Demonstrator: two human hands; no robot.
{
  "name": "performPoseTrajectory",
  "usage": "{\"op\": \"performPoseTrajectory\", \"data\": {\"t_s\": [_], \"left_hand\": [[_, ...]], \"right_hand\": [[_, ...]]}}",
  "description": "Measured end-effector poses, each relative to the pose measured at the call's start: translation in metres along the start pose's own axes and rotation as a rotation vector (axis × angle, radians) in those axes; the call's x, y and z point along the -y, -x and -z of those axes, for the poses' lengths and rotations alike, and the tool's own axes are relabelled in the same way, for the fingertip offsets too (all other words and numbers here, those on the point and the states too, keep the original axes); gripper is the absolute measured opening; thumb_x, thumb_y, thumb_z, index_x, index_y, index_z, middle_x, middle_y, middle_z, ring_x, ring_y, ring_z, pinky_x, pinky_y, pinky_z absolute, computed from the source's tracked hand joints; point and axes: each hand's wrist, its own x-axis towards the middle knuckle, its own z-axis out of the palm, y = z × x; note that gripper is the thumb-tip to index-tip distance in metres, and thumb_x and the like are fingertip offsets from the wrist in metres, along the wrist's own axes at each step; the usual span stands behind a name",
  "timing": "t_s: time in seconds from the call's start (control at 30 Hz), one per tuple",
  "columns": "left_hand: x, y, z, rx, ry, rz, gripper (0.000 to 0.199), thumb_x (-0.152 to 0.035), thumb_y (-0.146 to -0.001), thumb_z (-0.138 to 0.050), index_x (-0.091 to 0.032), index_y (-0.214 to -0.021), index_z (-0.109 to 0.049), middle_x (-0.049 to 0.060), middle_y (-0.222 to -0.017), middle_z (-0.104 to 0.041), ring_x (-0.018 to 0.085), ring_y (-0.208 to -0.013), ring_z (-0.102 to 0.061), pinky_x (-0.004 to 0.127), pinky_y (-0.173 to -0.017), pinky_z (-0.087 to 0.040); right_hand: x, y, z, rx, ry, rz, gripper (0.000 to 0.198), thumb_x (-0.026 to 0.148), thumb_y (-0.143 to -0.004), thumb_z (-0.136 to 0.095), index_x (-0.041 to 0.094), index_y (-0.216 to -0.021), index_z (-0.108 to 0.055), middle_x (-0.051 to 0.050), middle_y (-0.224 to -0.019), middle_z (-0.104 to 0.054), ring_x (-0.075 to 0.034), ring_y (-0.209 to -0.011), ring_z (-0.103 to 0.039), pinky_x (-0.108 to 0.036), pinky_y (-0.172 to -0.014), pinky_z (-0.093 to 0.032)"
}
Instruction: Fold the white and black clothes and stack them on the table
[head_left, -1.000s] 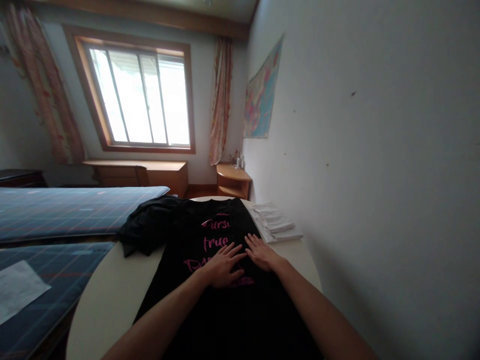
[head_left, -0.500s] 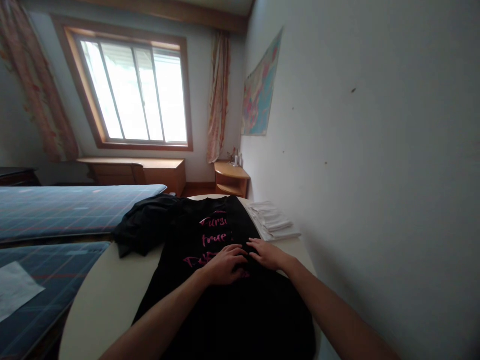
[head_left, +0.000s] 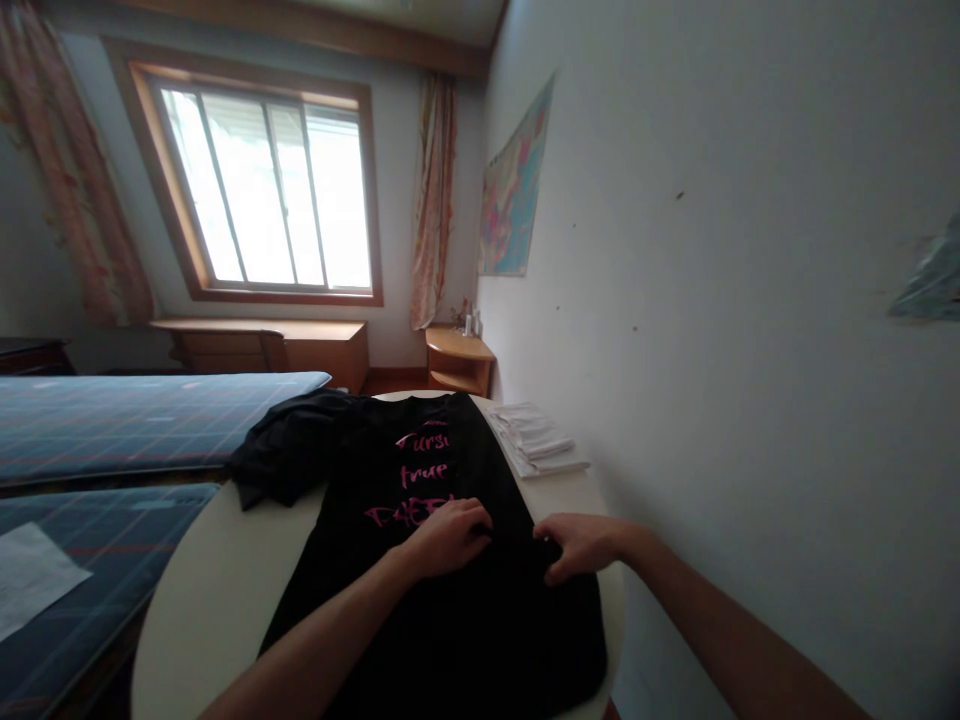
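Observation:
A black T-shirt (head_left: 442, 630) with pink lettering lies spread over a round, cream-coloured table (head_left: 199, 590). My left hand (head_left: 450, 535) rests on the middle of the shirt, just below the lettering. Its fingers are curled in against the thumb, closed on the dark cloth. Further right, my right hand (head_left: 581, 545) is at the shirt's right side. Thumb and forefinger stand apart there, touching the fabric, and the other fingers are partly hidden. Bunched black cloth (head_left: 289, 445) lies at the shirt's upper left.
Folded white cloths (head_left: 536, 440) are stacked at the table's far right, near the white wall (head_left: 720, 420). Plaid-covered mattresses (head_left: 150, 420) stand to the left, with a white sheet of paper (head_left: 37, 575) on the nearer one. Behind are a desk (head_left: 322, 350) and a corner shelf (head_left: 461, 345).
My right hand has moved right and nearer to me, away from my left hand. The left fingers have curled in, and the view has turned slightly right.

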Motion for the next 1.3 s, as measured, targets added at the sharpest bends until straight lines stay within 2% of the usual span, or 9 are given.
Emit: {"op": "performPoseTrajectory", "data": {"t_s": [0.17, 0.27, 0.37, 0.5, 0.57, 0.67, 0.77, 1.07, 1.3], "left_hand": [[-0.014, 0.011, 0.002, 0.064, -0.015, -0.153, 0.032, -0.024, -0.084, -0.064, -0.027, -0.116, -0.062, 0.004, -0.111, -0.063, 0.022, -0.106, -0.058, 0.036, -0.099, -0.041], [-0.022, 0.017, 0.002, 0.108, -0.035, -0.216, 0.032, -0.02, -0.083, -0.062, -0.03, -0.114, -0.065, 0.003, -0.117, -0.061, 0.022, -0.109, -0.058, 0.036, -0.101, -0.041], [-0.029, 0.024, 0.002, 0.155, -0.086, -0.275, 0.029, -0.017, -0.085, -0.057, -0.029, -0.109, -0.067, 0.003, -0.116, -0.063, 0.021, -0.107, -0.059, 0.034, -0.099, -0.043], [-0.037, 0.031, 0.0, 0.177, -0.13, -0.331, 0.033, -0.017, -0.086, -0.056, -0.028, -0.116, -0.064, 0.004, -0.12, -0.063, 0.022, -0.109, -0.059, 0.035, -0.1, -0.044], [-0.04, 0.032, -0.003, 0.189, -0.113, -0.368, 0.04, -0.019, -0.086, -0.058, -0.03, -0.125, -0.061, 0.004, -0.129, -0.061, 0.023, -0.116, -0.057, 0.036, -0.104, -0.042], [-0.042, 0.034, -0.009, 0.221, -0.073, -0.433, 0.041, -0.022, -0.09, -0.056, -0.033, -0.13, -0.059, 0.002, -0.142, -0.054, 0.024, -0.13, -0.048, 0.037, -0.112, -0.035], [-0.04, 0.039, -0.01, 0.258, -0.025, -0.456, 0.04, -0.022, -0.093, -0.051, -0.034, -0.13, -0.06, 0.0, -0.145, -0.052, 0.022, -0.136, -0.043, 0.036, -0.116, -0.029], [-0.04, 0.057, 0.012, 0.417, 0.09, -0.32, 0.071, -0.05, -0.086, -0.058, -0.033, -0.151, -0.033, 0.006, -0.162, -0.02, 0.039, -0.148, -0.011, 0.066, -0.115, -0.01], [-0.052, 0.057, 0.008, 0.454, 0.085, -0.291, 0.07, -0.054, -0.09, -0.053, -0.034, -0.152, -0.029, 0.008, -0.163, -0.012, 0.041, -0.147, -0.006, 0.071, -0.112, -0.007]], "right_hand": [[0.038, 0.018, 0.005, 0.359, -0.313, -0.018, 0.056, 0.052, -0.063, -0.08, 0.019, -0.104, -0.059, 0.005, -0.066, -0.064, -0.011, -0.05, -0.057, -0.02, -0.048, -0.04], [0.049, 0.017, 0.004, 0.54, -0.465, 0.057, 0.05, 0.06, -0.072, -0.071, 0.017, -0.095, -0.062, 0.002, -0.066, -0.067, -0.01, -0.051, -0.06, -0.018, -0.048, -0.039], [0.042, 0.004, 0.0, 0.342, -0.488, 0.13, 0.045, 0.059, -0.083, -0.058, 0.015, -0.091, -0.066, -0.002, -0.071, -0.069, -0.011, -0.058, -0.064, -0.019, -0.05, -0.04], [0.021, -0.03, -0.012, -0.345, -0.241, 0.163, 0.032, 0.04, -0.089, -0.053, 0.017, -0.105, -0.067, -0.007, -0.096, -0.073, -0.019, -0.085, -0.068, -0.029, -0.074, -0.051], [0.013, -0.049, -0.021, -0.539, -0.099, 0.185, 0.035, 0.033, -0.09, -0.051, 0.017, -0.118, -0.065, -0.01, -0.119, -0.069, -0.023, -0.109, -0.063, -0.035, -0.096, -0.046], [0.006, -0.078, -0.033, -0.577, 0.014, 0.188, 0.048, 0.033, -0.093, -0.047, 0.014, -0.136, -0.054, -0.012, -0.144, -0.052, -0.026, -0.139, -0.039, -0.038, -0.115, -0.03], [0.005, -0.102, -0.043, -0.549, 0.087, 0.116, 0.054, 0.04, -0.097, -0.04, 0.014, -0.144, -0.045, -0.012, -0.154, -0.039, -0.028, -0.147, -0.024, -0.044, -0.119, -0.021], [0.025, -0.138, -0.033, -0.685, 0.285, -0.098, 0.041, 0.042, -0.099, -0.037, 0.017, -0.117, -0.064, -0.015, -0.12, -0.064, -0.027, -0.114, -0.057, -0.04, -0.1, -0.039], [0.013, -0.161, -0.04, -0.62, 0.15, -0.159, 0.059, 0.052, -0.1, -0.028, 0.022, -0.151, -0.035, -0.008, -0.16, -0.027, -0.027, -0.148, -0.018, -0.044, -0.117, -0.015]]}}
